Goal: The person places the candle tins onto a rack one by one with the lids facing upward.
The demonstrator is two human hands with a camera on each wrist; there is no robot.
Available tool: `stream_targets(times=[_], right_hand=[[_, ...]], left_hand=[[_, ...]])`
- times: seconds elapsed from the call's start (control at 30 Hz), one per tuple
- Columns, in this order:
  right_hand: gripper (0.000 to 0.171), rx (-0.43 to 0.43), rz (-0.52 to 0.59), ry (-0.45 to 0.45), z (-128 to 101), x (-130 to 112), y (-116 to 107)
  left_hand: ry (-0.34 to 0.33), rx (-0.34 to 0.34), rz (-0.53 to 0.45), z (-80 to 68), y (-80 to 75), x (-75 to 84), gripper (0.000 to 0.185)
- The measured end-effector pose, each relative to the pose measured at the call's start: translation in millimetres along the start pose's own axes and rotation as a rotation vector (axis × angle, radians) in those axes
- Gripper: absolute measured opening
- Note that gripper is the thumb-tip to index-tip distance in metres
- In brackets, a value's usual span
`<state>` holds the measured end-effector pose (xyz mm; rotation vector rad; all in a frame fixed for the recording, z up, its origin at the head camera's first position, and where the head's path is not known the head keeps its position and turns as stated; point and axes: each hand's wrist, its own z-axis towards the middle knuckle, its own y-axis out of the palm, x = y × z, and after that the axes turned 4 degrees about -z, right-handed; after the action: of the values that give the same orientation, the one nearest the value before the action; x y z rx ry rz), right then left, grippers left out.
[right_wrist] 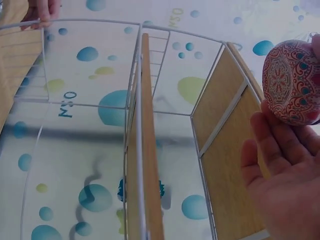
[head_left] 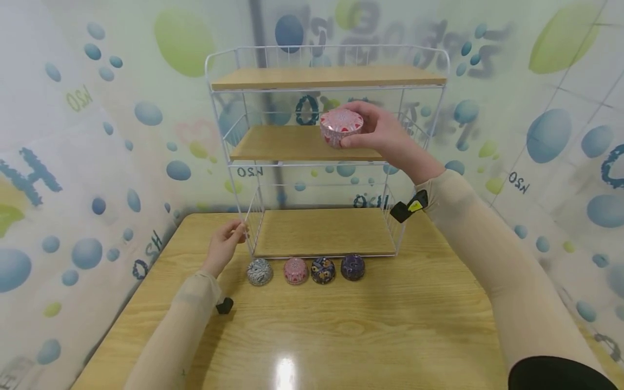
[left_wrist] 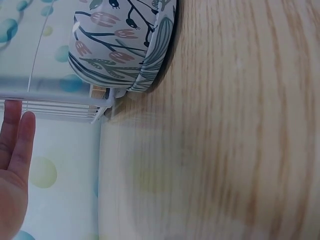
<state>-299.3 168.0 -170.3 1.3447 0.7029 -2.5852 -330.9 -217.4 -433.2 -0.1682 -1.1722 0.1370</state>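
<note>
In the head view my right hand [head_left: 385, 135] pinches a round pink patterned tin [head_left: 341, 127] in front of the shelf rack's middle board [head_left: 283, 143]. Seen from the right wrist, the tin [right_wrist: 292, 82] shows a red and white ornamental pattern, with thumb and fingers at its rim. My left hand [head_left: 226, 244] is low at the rack's left side, its fingers at the white wire post [head_left: 239, 203]. From the left wrist, two fingertips [left_wrist: 25, 130] meet that post, and the thumb is hidden. A white leaf-patterned tin [left_wrist: 115, 45] stands close by on the table.
Along the rack's front edge stand a white tin [head_left: 259, 272], a pink tin [head_left: 296, 271], a dark floral tin [head_left: 323, 270] and a dark purple tin [head_left: 352, 267]. The rack has a top board [head_left: 331, 77] and bottom board [head_left: 326, 232]. Patterned walls surround the wooden table [head_left: 390, 330].
</note>
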Motion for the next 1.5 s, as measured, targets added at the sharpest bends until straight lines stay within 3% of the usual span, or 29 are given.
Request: stream_targets(times=[0.33,0.6,0.93,1.27,1.5], right_hand=[[0.051,0.057,-0.074,0.052,16.1,-27.9,11.1],[0.054,0.095,-0.144,0.010,30.0,-54.2,13.6],[0.062,0.090,-0.224,0.020,54.0,-62.4,21.8],[0.059,0.116,-0.233,0.036,76.4,-68.5,33.6],[0.055,0.140,-0.290,0.051,85.6,-75.9,38.6]], left_hand=[[0.020,-0.022,-0.003,-2.2,3.9,1.0,0.034],[0.013,-0.019,-0.014,-0.5,5.5,0.2,0.036],[-0.033,-0.021,0.026,-0.8,2.2,2.6,0.033],[-0.012,-0.028,0.057,-14.0,3.1,35.4,0.025],[-0.019,-0.022,0.062,-13.8,4.1,38.5,0.026]])
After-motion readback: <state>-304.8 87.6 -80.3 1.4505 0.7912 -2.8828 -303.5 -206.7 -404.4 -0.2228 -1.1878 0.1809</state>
